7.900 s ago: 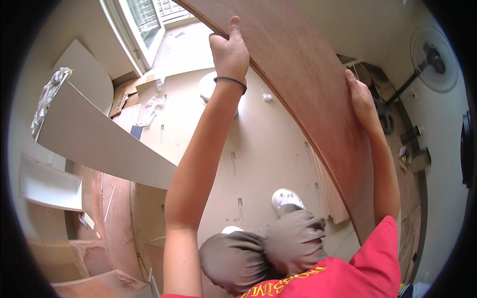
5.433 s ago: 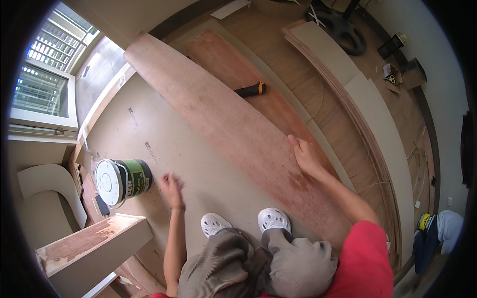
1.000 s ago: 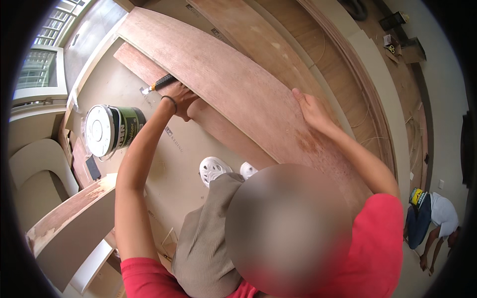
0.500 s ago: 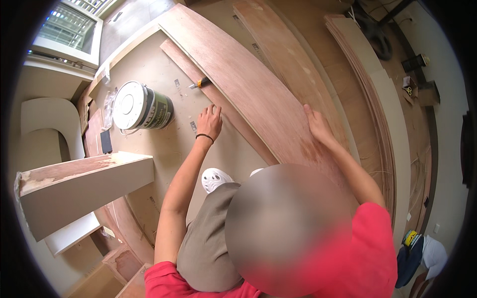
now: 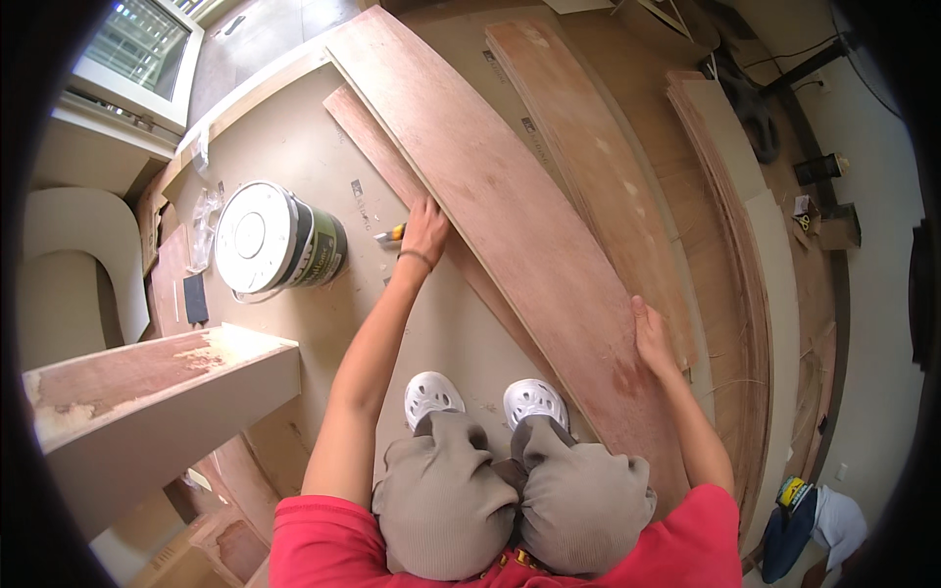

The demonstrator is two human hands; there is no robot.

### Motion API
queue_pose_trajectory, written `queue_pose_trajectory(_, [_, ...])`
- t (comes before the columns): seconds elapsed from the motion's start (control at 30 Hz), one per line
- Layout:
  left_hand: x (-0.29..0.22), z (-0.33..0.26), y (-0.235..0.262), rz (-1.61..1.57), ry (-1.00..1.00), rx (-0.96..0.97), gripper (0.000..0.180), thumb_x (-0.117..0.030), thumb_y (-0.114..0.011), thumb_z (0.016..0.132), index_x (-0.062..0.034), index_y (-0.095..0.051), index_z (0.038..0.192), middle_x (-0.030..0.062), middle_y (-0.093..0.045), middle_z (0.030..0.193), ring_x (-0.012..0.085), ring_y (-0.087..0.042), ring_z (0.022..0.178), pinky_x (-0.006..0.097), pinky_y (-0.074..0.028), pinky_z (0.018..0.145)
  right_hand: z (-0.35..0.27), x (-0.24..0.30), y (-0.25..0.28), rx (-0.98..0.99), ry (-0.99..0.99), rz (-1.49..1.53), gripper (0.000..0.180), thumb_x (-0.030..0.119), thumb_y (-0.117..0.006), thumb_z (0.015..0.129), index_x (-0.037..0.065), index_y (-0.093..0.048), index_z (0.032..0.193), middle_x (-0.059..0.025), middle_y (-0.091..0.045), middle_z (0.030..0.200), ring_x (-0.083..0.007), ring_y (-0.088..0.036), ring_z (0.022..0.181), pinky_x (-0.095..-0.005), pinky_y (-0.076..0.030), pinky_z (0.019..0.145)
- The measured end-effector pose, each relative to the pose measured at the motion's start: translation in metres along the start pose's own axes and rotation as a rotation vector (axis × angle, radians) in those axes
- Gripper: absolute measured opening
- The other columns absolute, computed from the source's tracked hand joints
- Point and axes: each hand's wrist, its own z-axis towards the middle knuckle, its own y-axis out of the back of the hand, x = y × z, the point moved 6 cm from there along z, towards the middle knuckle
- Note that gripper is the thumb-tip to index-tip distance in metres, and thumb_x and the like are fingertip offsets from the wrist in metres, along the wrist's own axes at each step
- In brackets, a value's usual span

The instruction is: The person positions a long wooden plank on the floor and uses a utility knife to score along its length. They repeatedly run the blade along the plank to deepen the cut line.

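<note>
A long, wide reddish wooden board [image 5: 500,196] runs diagonally before me, over a narrower wooden strip [image 5: 372,137]. My left hand [image 5: 427,233] is closed beside the board's left edge, above the strip. From its left side sticks out a yellow-and-black utility knife [image 5: 394,234], blade pointing left; the rest of the handle is hidden in the hand. My right hand [image 5: 655,338] grips the board's right edge, thumb along the top, the other fingers mostly out of sight at the edge.
A lidded paint bucket [image 5: 257,240] stands left of my left hand. A box-like wooden piece [image 5: 167,392] juts in at the left. Another board [image 5: 578,127] and a stack of long panels [image 5: 730,225] lie to the right. My white clogs [image 5: 534,402] are near the board.
My left hand has moved up to the board's left edge and closed on the utility knife, which has shifted nearer me. My right hand stays on the right edge. Both knees now show.
</note>
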Motion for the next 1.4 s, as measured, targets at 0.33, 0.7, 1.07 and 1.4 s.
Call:
queue_pose_trajectory(0.33, [0.058, -0.183, -0.026, -0.911, 0.710, -0.327, 0.048, -0.035, -0.052, 0.100, 0.0062, -0.044, 0.123, 0.0245, -0.050, 0.106, 0.0396, -0.055, 0.093, 0.047, -0.044, 0.089, 0.056, 0.038, -0.077, 0.115, -0.008, -0.112, 0.065, 0.054, -0.038, 0.101, -0.006, -0.062, 0.106, -0.0302, -0.062, 0.091, -0.0443, -0.062, 0.090, -0.0435, -0.047, 0.078])
queue_pose_trajectory(0.7, [0.016, -0.114, -0.005, -1.675, 0.950, 0.157, 0.059, -0.053, -0.072, 0.083, -0.0104, -0.048, 0.117, 0.0054, -0.061, 0.090, 0.0075, -0.045, 0.049, 0.023, -0.043, 0.046, 0.112, 0.059, -0.151, 0.056, 0.024, -0.070, 0.059, 0.051, -0.039, 0.101, 0.000, -0.067, 0.110, -0.0267, -0.067, 0.106, -0.0400, -0.065, 0.098, -0.0456, -0.049, 0.087])
queue_pose_trajectory(1.07, [0.015, -0.159, -0.006, -1.644, 0.931, 0.301, 0.037, -0.036, -0.067, 0.092, -0.0108, -0.050, 0.113, 0.0111, -0.069, 0.094, 0.0081, -0.046, 0.045, 0.024, -0.042, 0.041, 0.053, 0.033, -0.120, -0.341, 0.147, -0.305, 0.048, 0.038, -0.051, 0.097, 0.000, -0.055, 0.126, -0.0198, -0.052, 0.124, -0.0356, -0.050, 0.118, -0.0492, -0.042, 0.096])
queue_pose_trajectory(1.4, [-0.059, -0.130, -0.016, -1.593, 0.777, 0.473, 0.033, -0.039, -0.067, 0.092, -0.0082, -0.060, 0.102, 0.0099, -0.072, 0.094, 0.0082, -0.049, 0.045, 0.024, -0.045, 0.043, 0.015, -0.013, -0.141, -0.388, 0.213, -0.167, 0.035, 0.036, -0.055, 0.096, 0.004, -0.067, 0.105, -0.0134, -0.060, 0.105, -0.0320, -0.056, 0.104, -0.0447, -0.047, 0.089])
